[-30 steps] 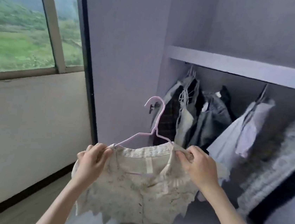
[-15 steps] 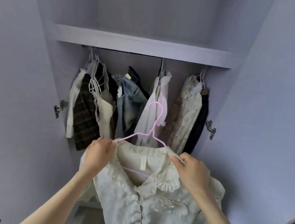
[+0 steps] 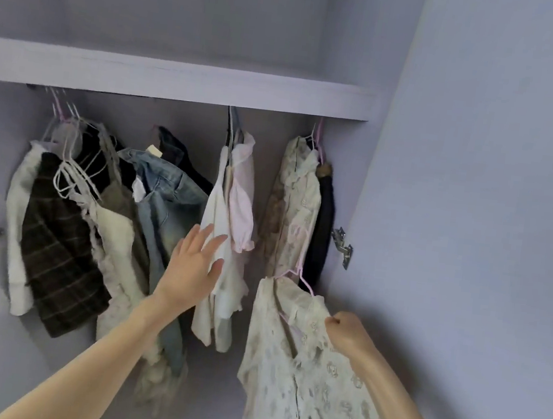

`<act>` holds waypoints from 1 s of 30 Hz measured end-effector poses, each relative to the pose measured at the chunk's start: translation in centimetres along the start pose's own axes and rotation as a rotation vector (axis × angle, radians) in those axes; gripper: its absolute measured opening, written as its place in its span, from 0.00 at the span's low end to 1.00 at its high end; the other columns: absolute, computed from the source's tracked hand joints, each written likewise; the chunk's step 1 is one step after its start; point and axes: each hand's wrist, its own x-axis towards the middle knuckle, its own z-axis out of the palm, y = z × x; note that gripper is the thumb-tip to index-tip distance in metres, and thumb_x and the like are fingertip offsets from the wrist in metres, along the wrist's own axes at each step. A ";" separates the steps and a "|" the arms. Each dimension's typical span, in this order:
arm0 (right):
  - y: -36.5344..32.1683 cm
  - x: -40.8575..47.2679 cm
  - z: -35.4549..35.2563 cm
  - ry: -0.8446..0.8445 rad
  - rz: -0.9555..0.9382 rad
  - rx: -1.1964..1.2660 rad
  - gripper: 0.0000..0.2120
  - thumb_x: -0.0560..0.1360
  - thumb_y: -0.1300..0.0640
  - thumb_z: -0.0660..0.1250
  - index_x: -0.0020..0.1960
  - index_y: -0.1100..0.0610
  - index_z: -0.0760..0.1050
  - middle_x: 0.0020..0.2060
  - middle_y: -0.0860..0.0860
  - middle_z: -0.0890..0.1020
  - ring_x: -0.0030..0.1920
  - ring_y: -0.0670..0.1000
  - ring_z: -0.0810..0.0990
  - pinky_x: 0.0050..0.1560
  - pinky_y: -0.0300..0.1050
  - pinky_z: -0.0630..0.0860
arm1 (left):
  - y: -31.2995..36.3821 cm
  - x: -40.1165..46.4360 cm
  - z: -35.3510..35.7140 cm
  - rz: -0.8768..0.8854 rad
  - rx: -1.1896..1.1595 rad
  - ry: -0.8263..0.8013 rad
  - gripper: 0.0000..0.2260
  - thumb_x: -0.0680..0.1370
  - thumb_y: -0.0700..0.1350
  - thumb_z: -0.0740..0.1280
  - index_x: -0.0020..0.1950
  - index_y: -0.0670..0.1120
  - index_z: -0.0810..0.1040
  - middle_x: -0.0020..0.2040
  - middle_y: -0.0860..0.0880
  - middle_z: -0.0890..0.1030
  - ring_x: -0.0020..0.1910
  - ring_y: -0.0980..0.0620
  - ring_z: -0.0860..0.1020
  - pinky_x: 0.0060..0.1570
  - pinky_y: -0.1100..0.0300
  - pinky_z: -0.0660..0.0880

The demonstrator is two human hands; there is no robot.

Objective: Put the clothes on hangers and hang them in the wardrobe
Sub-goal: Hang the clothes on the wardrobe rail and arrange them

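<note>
A cream lace blouse [image 3: 304, 378] hangs on a pink wire hanger [image 3: 300, 263], low at the right of the open wardrobe. My right hand [image 3: 347, 332] grips the blouse's shoulder together with the hanger. The hanger's hook points up, well below the rail. My left hand [image 3: 194, 265] is open with spread fingers, touching a white and pink garment [image 3: 232, 225] that hangs in the middle of the wardrobe.
Along the rail under the shelf [image 3: 179, 81] hang a dark plaid garment [image 3: 56, 253], denim jeans [image 3: 165, 203], a floral blouse [image 3: 293, 204] and a black garment [image 3: 323, 221]. A gap lies between the white garment and the floral blouse. An open door [image 3: 476, 197] stands at the right.
My left hand let go of the blouse and reached up to the white hanging garment. My right hand carried the blouse and hanger to the lower right. The view moved closer to the wardrobe.
</note>
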 end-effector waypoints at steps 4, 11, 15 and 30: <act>-3.3 3.8 -0.1 -0.065 -0.081 0.219 0.08 0.77 0.64 0.54 0.39 0.58 0.63 0.34 0.53 0.64 0.34 0.50 0.64 0.37 0.42 0.62 | 0.9 6.4 -2.5 0.165 0.141 0.204 0.20 0.79 0.39 0.60 0.71 0.44 0.67 0.73 0.41 0.61 0.74 0.40 0.53 0.71 0.43 0.51; -11.5 10.3 -1.7 -0.007 -0.395 0.336 0.13 0.80 0.60 0.55 0.37 0.57 0.65 0.30 0.48 0.65 0.30 0.44 0.63 0.28 0.32 0.61 | 2.0 16.0 -6.4 0.155 0.270 0.408 0.26 0.78 0.41 0.60 0.75 0.46 0.57 0.76 0.40 0.52 0.74 0.37 0.46 0.68 0.37 0.44; -15.8 14.8 -2.6 0.050 -0.392 0.444 0.09 0.81 0.58 0.55 0.44 0.59 0.70 0.32 0.48 0.68 0.31 0.44 0.66 0.31 0.33 0.64 | 0.4 19.5 -6.8 0.141 0.395 0.403 0.31 0.77 0.45 0.64 0.76 0.49 0.53 0.76 0.40 0.52 0.74 0.38 0.48 0.66 0.33 0.45; -22.6 26.5 -3.4 0.217 -0.263 0.537 0.19 0.79 0.62 0.55 0.30 0.54 0.60 0.27 0.49 0.62 0.27 0.46 0.60 0.28 0.38 0.59 | -2.9 21.1 -5.9 0.189 0.511 0.508 0.30 0.77 0.45 0.60 0.76 0.51 0.51 0.77 0.45 0.51 0.75 0.42 0.49 0.68 0.33 0.47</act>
